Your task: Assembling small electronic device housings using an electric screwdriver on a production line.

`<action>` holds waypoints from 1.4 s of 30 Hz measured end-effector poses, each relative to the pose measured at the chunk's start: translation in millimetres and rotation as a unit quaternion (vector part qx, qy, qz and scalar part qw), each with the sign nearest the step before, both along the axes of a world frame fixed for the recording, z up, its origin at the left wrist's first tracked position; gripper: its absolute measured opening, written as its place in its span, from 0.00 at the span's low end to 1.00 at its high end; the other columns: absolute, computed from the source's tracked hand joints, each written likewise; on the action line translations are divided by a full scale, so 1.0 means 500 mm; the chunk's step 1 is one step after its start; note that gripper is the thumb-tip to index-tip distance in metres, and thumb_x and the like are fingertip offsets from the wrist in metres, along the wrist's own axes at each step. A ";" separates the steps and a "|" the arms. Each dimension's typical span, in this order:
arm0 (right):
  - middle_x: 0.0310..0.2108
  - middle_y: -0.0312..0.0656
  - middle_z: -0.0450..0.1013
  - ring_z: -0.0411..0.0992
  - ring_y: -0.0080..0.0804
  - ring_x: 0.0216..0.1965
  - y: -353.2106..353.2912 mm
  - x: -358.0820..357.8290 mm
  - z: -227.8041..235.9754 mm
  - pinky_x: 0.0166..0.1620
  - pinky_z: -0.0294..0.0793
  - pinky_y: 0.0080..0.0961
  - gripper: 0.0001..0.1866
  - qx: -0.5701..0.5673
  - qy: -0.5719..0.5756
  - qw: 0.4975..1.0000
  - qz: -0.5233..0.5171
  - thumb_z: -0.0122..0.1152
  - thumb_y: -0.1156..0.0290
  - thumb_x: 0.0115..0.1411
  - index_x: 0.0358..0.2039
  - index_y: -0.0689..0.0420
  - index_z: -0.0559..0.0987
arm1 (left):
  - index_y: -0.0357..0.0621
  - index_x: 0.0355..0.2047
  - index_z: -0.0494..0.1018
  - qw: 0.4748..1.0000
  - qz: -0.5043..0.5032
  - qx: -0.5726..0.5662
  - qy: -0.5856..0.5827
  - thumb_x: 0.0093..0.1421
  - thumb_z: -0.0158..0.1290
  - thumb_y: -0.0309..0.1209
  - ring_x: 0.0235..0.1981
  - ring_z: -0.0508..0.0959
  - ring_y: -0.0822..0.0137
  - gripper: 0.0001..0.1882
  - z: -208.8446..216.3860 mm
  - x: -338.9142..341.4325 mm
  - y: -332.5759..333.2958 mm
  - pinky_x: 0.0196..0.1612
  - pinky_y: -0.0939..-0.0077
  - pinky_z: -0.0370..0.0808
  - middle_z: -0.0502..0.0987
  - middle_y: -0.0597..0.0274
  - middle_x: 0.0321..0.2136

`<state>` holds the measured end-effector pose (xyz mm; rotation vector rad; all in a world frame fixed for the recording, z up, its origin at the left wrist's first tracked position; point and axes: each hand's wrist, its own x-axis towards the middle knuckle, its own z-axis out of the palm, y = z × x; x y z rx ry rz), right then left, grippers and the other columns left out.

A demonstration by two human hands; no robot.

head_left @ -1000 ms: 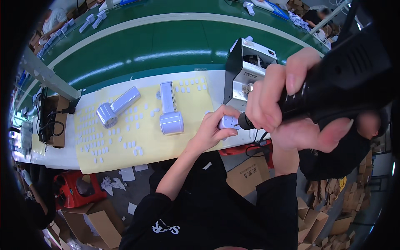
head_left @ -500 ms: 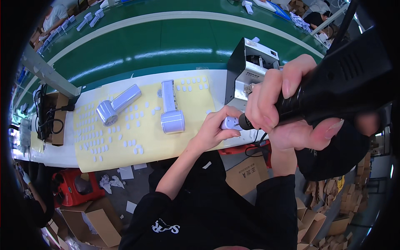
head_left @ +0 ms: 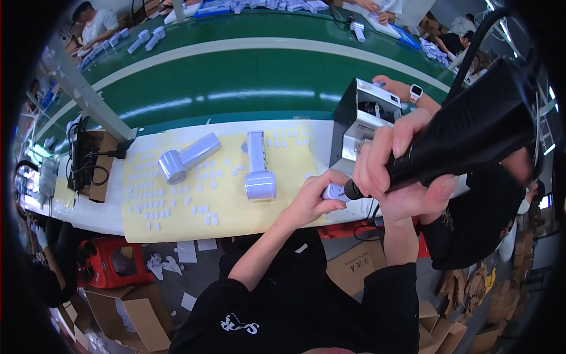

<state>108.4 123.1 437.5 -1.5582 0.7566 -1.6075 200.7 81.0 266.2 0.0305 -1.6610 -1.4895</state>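
My left hand (head_left: 312, 200) is closed around a small pale-lilac plastic part (head_left: 333, 192), held at the table's front edge. A large black electric screwdriver (head_left: 471, 124) is gripped in my right hand (head_left: 401, 168), with its nose against that part; the exact tip is hidden by my fingers. On the yellow sheet (head_left: 183, 232) to the left lie two lilac handheld devices, one upright in the view (head_left: 260, 184) and one slanted (head_left: 174, 166). Several small white oval pieces (head_left: 156, 203) are spread in rows around them.
Just beyond my hands stands a silver-and-black metal box (head_left: 352, 133). A co-worker's arm with a white watch (head_left: 415, 92) reaches behind it. The green conveyor belt (head_left: 247, 71) runs along the far side. Cardboard boxes (head_left: 127, 315) and a red stool (head_left: 112, 262) occupy the floor.
The whole view has shifted, so the table sits lower and further right in it. A co-worker's arm now shows behind the metal box. Both hands keep their hold.
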 end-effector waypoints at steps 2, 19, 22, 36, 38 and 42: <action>0.11 0.35 0.57 0.54 0.21 0.07 0.009 0.006 0.000 0.11 0.57 0.18 0.37 -0.022 -0.007 0.999 -0.030 0.47 0.28 0.46 0.30 0.55 0.57 | 0.40 0.37 0.66 1.000 -0.017 0.010 -0.005 0.50 0.59 0.39 0.26 0.73 0.67 0.21 0.002 -0.005 0.005 0.31 0.77 0.69 0.73 0.61 0.31; 0.13 0.33 0.58 0.59 0.19 0.10 0.050 -0.109 -0.268 0.13 0.59 0.15 0.33 -0.063 -0.157 0.937 -0.306 0.59 0.38 0.46 0.31 0.58 0.62 | 0.44 0.36 0.65 0.896 0.189 -0.317 -0.247 0.53 0.55 0.41 0.31 0.75 0.60 0.18 0.254 0.061 -0.135 0.33 0.74 0.72 0.74 0.59 0.32; 0.14 0.32 0.60 0.61 0.18 0.12 0.040 -0.111 -0.300 0.14 0.57 0.14 0.31 -0.049 -0.100 0.937 -0.331 0.61 0.41 0.46 0.27 0.60 0.65 | 0.45 0.36 0.65 0.804 0.230 -0.447 -0.319 0.55 0.52 0.41 0.33 0.75 0.57 0.15 0.230 0.004 -0.280 0.34 0.69 0.72 0.73 0.59 0.32; 0.14 0.31 0.63 0.60 0.15 0.12 0.045 -0.114 -0.336 0.16 0.56 0.12 0.30 -0.039 -0.012 0.920 -0.390 0.61 0.42 0.47 0.26 0.59 0.67 | 0.37 0.44 0.64 0.590 0.195 -0.374 -0.688 0.53 0.44 0.60 0.33 0.76 0.50 0.36 0.157 0.024 -0.390 0.36 0.59 0.72 0.73 0.46 0.36; 0.14 0.31 0.63 0.60 0.15 0.13 0.044 -0.106 -0.334 0.16 0.56 0.12 0.30 -0.028 -0.009 0.918 -0.395 0.61 0.42 0.46 0.26 0.59 0.67 | 0.38 0.48 0.62 0.570 0.139 -0.365 -0.723 0.52 0.41 0.65 0.30 0.76 0.48 0.41 0.141 0.077 -0.304 0.36 0.58 0.72 0.74 0.41 0.36; 0.15 0.31 0.64 0.61 0.15 0.14 0.039 -0.106 -0.323 0.18 0.57 0.12 0.29 -0.035 0.024 0.917 -0.397 0.62 0.42 0.47 0.27 0.59 0.67 | 0.40 0.54 0.56 0.655 0.153 -0.301 -0.676 0.52 0.47 0.55 0.38 0.75 0.47 0.38 0.097 0.142 -0.192 0.39 0.60 0.72 0.70 0.37 0.41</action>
